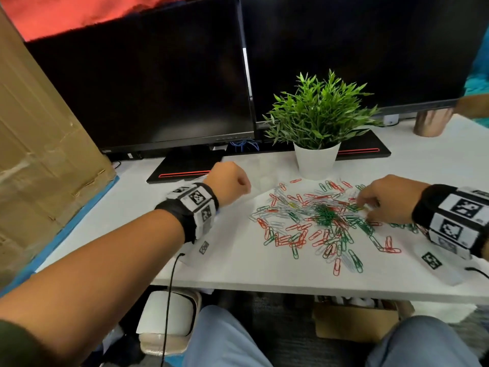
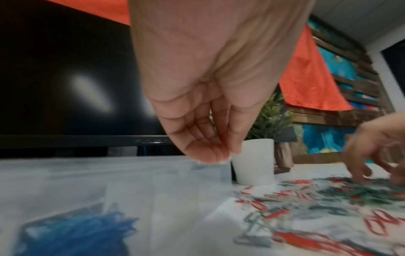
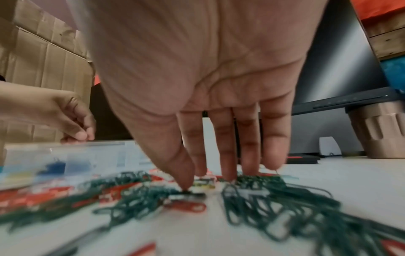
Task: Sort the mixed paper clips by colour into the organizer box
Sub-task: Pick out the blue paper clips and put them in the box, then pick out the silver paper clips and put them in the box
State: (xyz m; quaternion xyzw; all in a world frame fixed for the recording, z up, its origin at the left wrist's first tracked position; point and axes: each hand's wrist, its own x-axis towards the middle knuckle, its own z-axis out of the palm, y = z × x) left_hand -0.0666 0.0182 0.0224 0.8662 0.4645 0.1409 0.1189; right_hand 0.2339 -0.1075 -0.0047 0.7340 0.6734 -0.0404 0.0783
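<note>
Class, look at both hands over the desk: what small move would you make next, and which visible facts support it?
Probably close the right hand thumb and fingers on one clip from the pile. Its straight fingertips already touch the green and red clips. The left hand, fingers bunched, hangs over the clear box; whether it holds a clip is unclear.

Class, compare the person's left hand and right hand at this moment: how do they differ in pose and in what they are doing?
The left hand hovers over the clear organizer box, fingers bunched together; the right hand is down on the paper clip pile. The left hand's fingers touch no loose clips; the right hand's fingers reach straight down into green clips. Both wear marker-covered wristbands.
</note>
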